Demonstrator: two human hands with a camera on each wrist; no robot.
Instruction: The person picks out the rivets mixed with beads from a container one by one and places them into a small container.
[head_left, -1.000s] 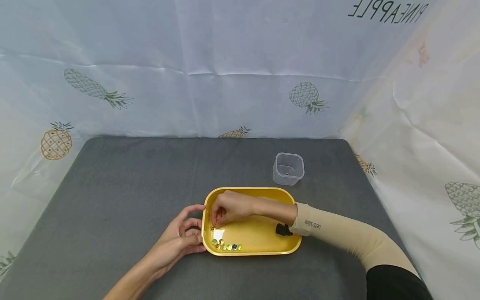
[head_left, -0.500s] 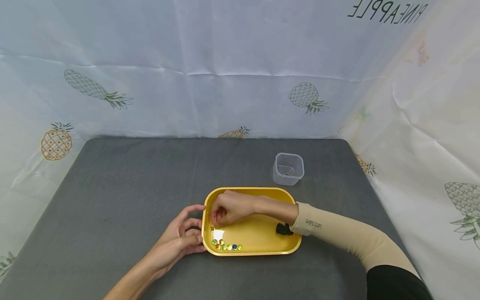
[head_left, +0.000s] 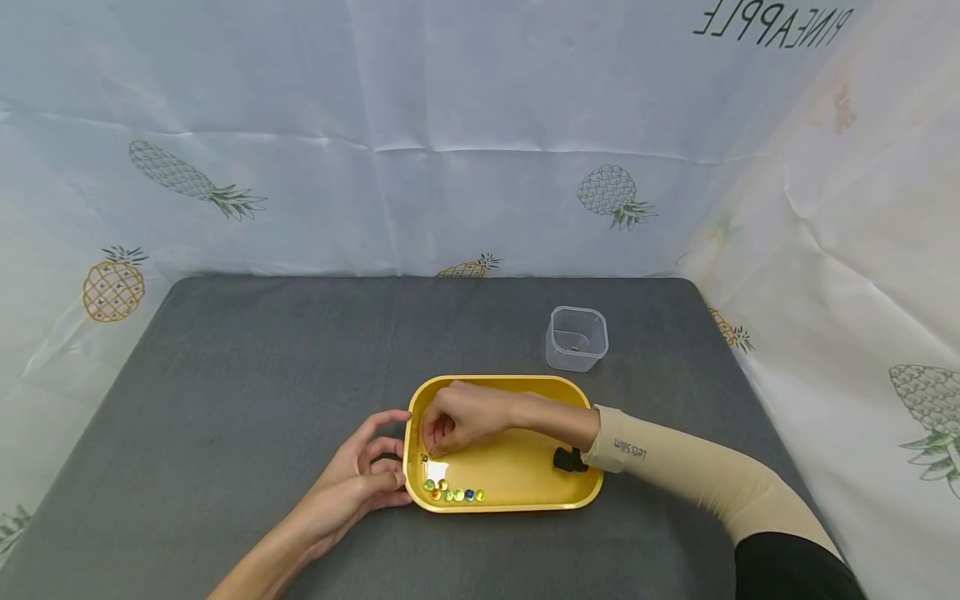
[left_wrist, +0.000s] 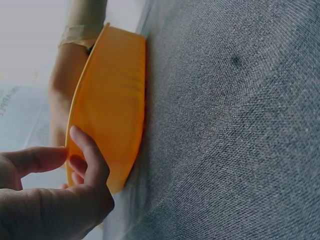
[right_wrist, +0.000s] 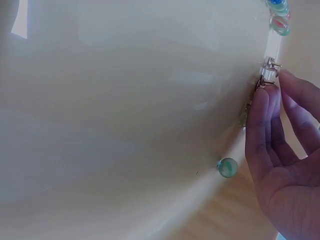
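Observation:
A yellow tray (head_left: 517,505) lies on the grey table. At its left end my left hand (head_left: 348,479) holds the rim, with bent fingers against the outer wall in the left wrist view. My right hand (head_left: 461,412) reaches into the tray's left part, fingertips low by the end wall. In the right wrist view, thumb and fingers pinch at small shiny metal pieces (right_wrist: 270,64); their kind is too small to tell. Several glass marbles (head_left: 459,494), green, yellow, orange and blue, lie along the tray's near left corner. One green marble (right_wrist: 227,167) sits apart, under the right hand.
A clear square plastic box (head_left: 576,360) stands behind the tray on the right, a tiny brass-coloured piece (head_left: 575,347) inside. A black wrist mount (head_left: 568,460) hangs under the right sleeve (head_left: 675,467). Pineapple-print curtains (head_left: 480,200) border the table at back and sides.

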